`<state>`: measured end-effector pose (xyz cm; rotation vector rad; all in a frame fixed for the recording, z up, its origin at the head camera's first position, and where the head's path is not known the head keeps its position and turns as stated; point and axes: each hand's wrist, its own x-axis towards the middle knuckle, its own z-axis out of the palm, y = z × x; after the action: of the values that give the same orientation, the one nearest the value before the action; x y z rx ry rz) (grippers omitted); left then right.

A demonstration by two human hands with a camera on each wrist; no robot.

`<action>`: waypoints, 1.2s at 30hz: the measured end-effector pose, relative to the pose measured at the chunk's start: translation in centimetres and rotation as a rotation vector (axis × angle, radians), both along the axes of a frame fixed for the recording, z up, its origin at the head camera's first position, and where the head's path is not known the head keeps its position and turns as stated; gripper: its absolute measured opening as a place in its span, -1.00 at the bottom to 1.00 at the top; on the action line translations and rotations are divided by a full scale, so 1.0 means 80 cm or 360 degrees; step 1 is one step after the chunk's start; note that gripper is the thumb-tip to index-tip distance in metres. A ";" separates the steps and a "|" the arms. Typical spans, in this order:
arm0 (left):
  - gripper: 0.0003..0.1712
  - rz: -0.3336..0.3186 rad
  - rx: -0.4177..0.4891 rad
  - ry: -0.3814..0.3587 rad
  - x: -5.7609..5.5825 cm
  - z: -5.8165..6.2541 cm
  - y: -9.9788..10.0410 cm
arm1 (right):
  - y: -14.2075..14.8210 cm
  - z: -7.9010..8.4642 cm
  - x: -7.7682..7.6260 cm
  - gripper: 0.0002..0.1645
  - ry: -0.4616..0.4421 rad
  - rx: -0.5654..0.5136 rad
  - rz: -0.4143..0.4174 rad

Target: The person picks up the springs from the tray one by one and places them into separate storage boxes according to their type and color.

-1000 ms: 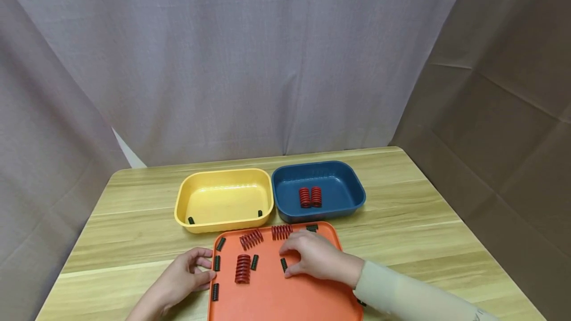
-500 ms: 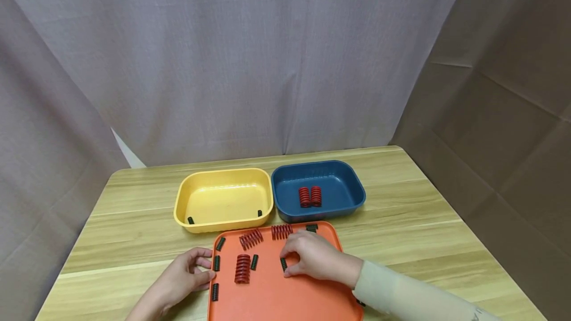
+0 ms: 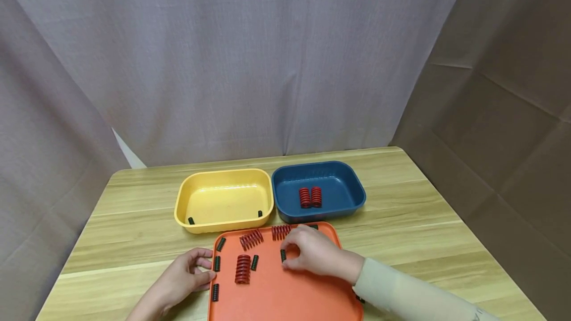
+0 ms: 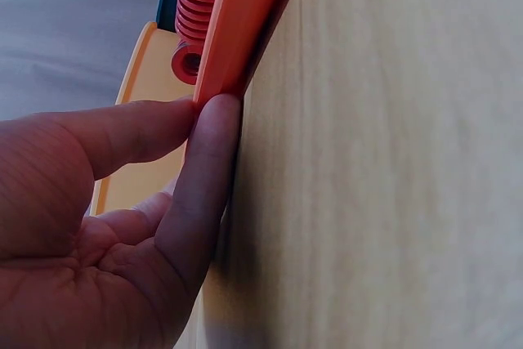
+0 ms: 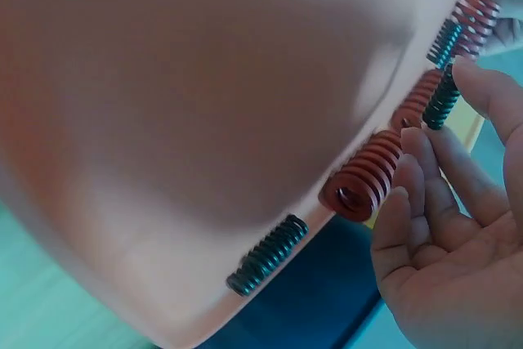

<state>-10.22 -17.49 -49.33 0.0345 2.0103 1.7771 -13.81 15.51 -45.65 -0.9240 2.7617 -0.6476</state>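
So the small dark green spring (image 3: 283, 255) is now off the floor of the orange tray (image 3: 285, 296), pinched between the thumb and fingertips of the right hand (image 3: 314, 254). In the right wrist view you can see that same green spring (image 5: 441, 97) held at the fingertips (image 5: 478, 83), above the tray. Half a second back it was lower on the tray under the fingers, and the hand sat a bit nearer the person, so it's been picked up and drawn slightly toward the far edge. My read is the pick is done and the spring is ready to be carried off. The left hand (image 3: 180, 279) hasn't budged: thumb and forefinger pinch the tray's left rim (image 4: 237, 30), steadying it. Nothing else moved either. The yellow bin (image 3: 223, 199) has two little dark springs in its near corners, the blue bin (image 3: 318, 189) has two red springs (image 3: 310, 196), and several red and green ones lie loose on the tray, including a fat red spring (image 3: 243, 268) near the left side.
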 end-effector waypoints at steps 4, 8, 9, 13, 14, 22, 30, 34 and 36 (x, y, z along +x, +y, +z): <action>-0.39 -0.0001 0.0002 0.0001 0.000 -0.001 0.000 | -0.002 0.008 -0.003 -0.70 0.0022 -0.0075 -0.0049; -0.39 -0.0006 0.0000 -0.0001 0.001 -0.001 0.000 | -0.005 0.015 -0.008 -0.69 0.0054 -0.0184 -0.0089; -0.38 -0.0007 0.0000 -0.0005 0.001 -0.001 0.000 | -0.006 0.016 -0.009 -0.69 0.0058 -0.0219 -0.0102; -0.39 -0.0009 -0.0002 -0.0017 0.002 0.000 -0.001 | -0.013 0.021 -0.017 -0.70 0.0063 -0.0348 -0.0174; -0.39 -0.0008 -0.0004 -0.0017 0.002 0.000 -0.001 | -0.015 0.021 -0.019 -0.71 0.0061 -0.0375 -0.0197; -0.38 -0.0001 -0.0006 -0.0014 0.002 -0.003 -0.002 | -0.044 0.029 -0.038 -0.64 0.0062 -0.0552 -0.0383; -0.37 0.0005 0.0017 -0.0020 0.001 -0.004 -0.002 | -0.083 0.030 -0.058 -0.67 0.0064 -0.0641 -0.0504; -0.38 -0.0002 0.0013 -0.0013 0.000 -0.001 -0.001 | -0.099 0.025 -0.068 -0.69 0.0090 -0.0651 -0.0543; -0.40 -0.0009 0.0011 -0.0008 0.000 0.000 -0.001 | -0.106 0.023 -0.073 -0.69 0.0114 -0.0631 -0.0554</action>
<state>-10.26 -17.53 -49.33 0.0377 1.9990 1.7788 -19.66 6.99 -43.79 -0.5284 2.9418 -1.2766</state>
